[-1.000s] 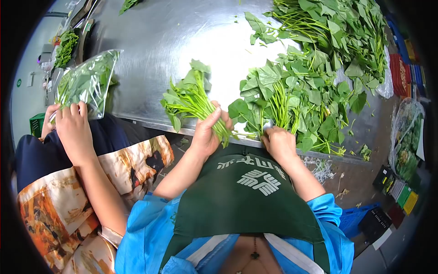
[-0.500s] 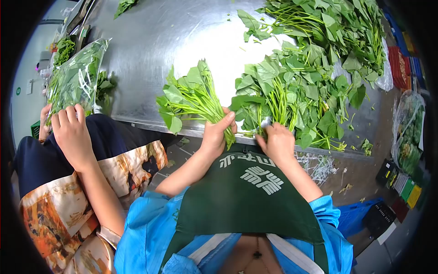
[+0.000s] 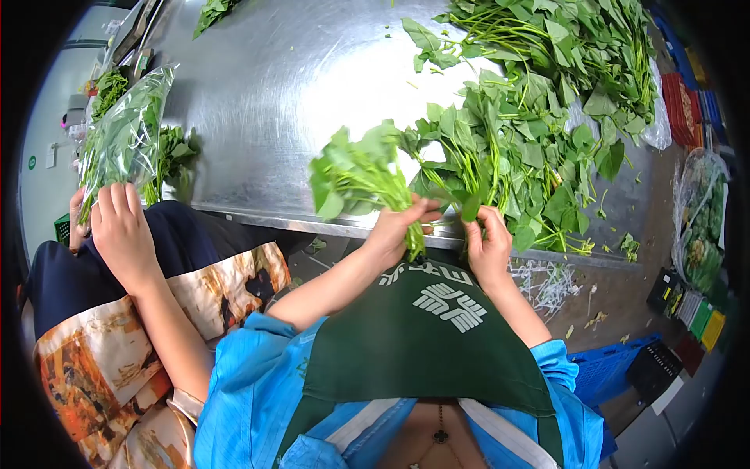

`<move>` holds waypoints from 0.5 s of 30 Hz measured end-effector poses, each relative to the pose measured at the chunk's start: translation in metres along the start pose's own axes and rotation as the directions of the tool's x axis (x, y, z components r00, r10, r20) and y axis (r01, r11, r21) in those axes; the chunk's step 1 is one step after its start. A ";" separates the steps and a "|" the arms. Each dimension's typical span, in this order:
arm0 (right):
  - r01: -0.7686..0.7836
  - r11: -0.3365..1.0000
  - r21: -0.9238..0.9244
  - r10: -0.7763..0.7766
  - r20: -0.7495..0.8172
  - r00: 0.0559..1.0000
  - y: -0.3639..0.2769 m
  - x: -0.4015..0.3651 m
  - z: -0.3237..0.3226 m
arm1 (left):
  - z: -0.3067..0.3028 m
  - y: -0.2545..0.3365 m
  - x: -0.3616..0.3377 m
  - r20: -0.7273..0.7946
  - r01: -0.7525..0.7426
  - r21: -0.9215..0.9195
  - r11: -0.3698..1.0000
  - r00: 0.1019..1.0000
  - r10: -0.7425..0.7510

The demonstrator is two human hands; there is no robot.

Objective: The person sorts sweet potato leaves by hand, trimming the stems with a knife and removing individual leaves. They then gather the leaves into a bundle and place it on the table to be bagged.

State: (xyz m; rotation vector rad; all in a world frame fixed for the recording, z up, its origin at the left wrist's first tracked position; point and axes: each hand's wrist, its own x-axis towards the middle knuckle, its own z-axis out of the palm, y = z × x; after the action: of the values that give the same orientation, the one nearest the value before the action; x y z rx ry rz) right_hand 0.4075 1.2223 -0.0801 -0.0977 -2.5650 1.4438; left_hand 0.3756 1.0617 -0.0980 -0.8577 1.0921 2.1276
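The left hand (image 3: 400, 228) holds a bunch of greens (image 3: 355, 173) by the stalks. Its fingers are curled tight around them, with the thumb on top. The bunch is up in the air over the near edge of the metal table (image 3: 273, 86), and its leaves point up and to the left.

The right hand (image 3: 489, 248) is just beside it, at the table edge. Its finger and thumb pinch a leafy stalk (image 3: 469, 205) at the front of the big pile of greens (image 3: 539, 117). The pile covers the right side of the table.

A green apron (image 3: 422, 344) is below both hands.

On the far left, another person's hand (image 3: 121, 230) grips a clear bag of greens (image 3: 117, 137), fingers closed on its bottom end
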 end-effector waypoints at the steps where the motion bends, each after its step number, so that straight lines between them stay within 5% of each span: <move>1: 0.063 0.998 0.016 -0.063 0.020 0.998 0.001 -0.002 0.002 | 0.001 -0.006 0.006 0.098 0.061 -0.010 0.998 0.993 -0.059; 3: 0.194 0.980 0.042 -0.196 0.050 0.979 -0.002 -0.001 0.006 | 0.010 -0.013 0.012 0.248 0.152 -0.104 0.983 0.961 -0.122; 4: 0.256 0.966 0.035 -0.258 0.055 0.965 0.000 -0.001 0.007 | 0.014 -0.022 0.019 0.210 0.070 -0.071 0.995 0.976 -0.054; 7: 0.301 0.949 0.098 -0.313 0.147 0.938 -0.002 -0.012 0.005 | 0.014 -0.015 0.018 0.150 0.220 -0.038 0.975 0.966 -0.212; 9: -0.030 0.945 0.325 -0.081 0.321 0.944 -0.012 -0.023 0.003 | 0.008 -0.020 0.031 0.092 0.127 -0.121 0.984 0.989 -0.116; 10: -0.005 0.895 0.445 -0.171 0.354 0.919 -0.020 -0.021 -0.002 | 0.006 -0.016 0.039 0.098 0.084 -0.169 0.982 0.993 -0.068; 12: -0.274 0.804 0.528 0.153 0.261 0.953 -0.025 -0.025 -0.014 | 0.003 -0.011 0.039 0.094 0.050 -0.121 0.991 0.995 -0.039; 14: -0.251 0.712 0.655 0.281 0.061 0.958 -0.013 -0.018 -0.030 | 0.006 -0.004 0.029 0.222 0.097 -0.072 0.993 0.972 -0.079; 15: -0.263 0.783 0.564 0.255 0.095 0.962 -0.008 -0.018 -0.034 | 0.017 0.002 0.014 0.092 0.118 0.064 0.991 0.988 -0.124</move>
State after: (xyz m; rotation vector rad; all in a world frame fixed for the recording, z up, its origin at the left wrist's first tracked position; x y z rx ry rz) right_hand 0.4328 1.2440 -0.0581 -0.3619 -2.0611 2.2632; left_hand 0.3612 1.0777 -0.0999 -0.7667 1.0218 2.0056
